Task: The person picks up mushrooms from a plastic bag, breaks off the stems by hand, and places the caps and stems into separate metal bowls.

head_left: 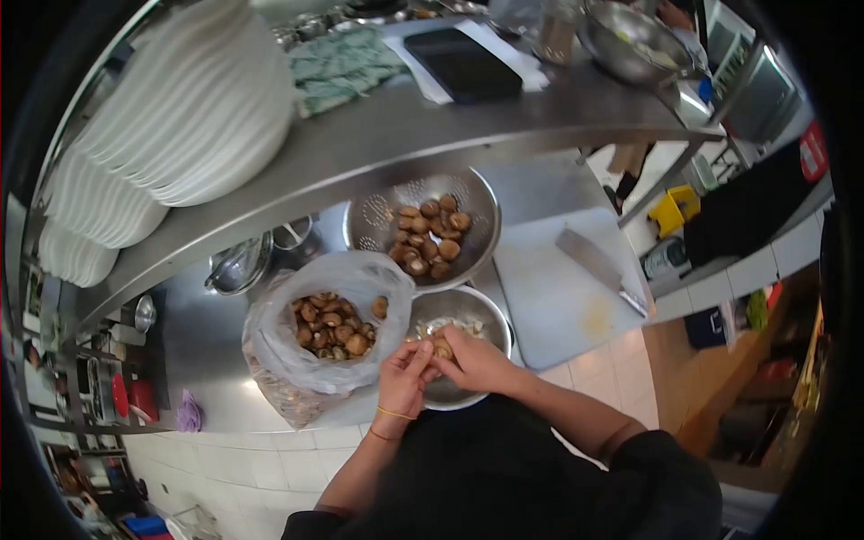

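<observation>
A brown mushroom (442, 348) is pinched between the fingers of my left hand (409, 371) and my right hand (475, 362), above a steel bowl (493, 317). Pale mushroom stems lie in the bowl. To the left, an opened plastic bag (270, 335) holds many brown mushrooms (328, 326). Behind the bowl is a perforated steel colander (479, 205) with more mushrooms (430, 229) in it. My fingers partly hide the held mushroom.
A cleaver (589, 261) lies on a white cutting board (540, 310) at right. Overhead, a steel shelf (387, 148) carries stacked white plates (193, 108), a green cloth (342, 67), a black phone-like tablet (463, 65) and a pan (639, 45). A purple cloth (189, 412) sits at the counter's left edge.
</observation>
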The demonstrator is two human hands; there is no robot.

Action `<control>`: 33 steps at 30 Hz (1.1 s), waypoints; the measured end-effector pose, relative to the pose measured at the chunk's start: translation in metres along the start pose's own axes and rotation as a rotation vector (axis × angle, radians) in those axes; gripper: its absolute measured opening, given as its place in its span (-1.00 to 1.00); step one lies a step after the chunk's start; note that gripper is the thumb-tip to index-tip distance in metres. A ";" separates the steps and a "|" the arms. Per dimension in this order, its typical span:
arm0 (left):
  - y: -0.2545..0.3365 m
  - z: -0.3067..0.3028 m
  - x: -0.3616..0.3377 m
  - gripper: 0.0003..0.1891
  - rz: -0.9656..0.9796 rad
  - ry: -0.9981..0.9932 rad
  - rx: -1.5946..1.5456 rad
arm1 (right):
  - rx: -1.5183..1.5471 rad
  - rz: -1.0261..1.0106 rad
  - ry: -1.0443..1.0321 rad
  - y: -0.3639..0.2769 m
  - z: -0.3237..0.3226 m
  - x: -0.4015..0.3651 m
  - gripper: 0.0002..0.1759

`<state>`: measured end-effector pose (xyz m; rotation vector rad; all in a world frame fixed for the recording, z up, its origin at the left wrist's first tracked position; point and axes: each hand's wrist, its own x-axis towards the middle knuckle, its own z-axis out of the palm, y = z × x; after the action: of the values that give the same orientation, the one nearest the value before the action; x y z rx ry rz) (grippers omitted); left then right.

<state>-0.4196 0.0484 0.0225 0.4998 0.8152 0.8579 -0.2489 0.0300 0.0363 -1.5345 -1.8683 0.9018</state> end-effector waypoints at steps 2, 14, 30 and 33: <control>0.000 -0.002 -0.004 -0.83 0.028 0.061 0.086 | 0.038 0.006 -0.005 0.002 0.011 -0.005 -0.59; 0.013 0.009 0.004 -0.85 0.138 -0.009 0.445 | 0.440 -0.090 0.104 0.013 0.018 0.006 -0.85; 0.006 -0.001 0.004 -0.87 0.156 0.133 0.063 | -0.120 -0.395 0.332 -0.005 0.002 0.007 -0.71; 0.001 0.004 0.005 -0.87 0.208 0.143 0.064 | -0.113 -0.388 0.339 -0.003 0.010 0.008 -0.80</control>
<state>-0.4150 0.0530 0.0239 0.5915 0.9344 1.0712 -0.2601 0.0360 0.0327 -1.2302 -1.8922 0.3428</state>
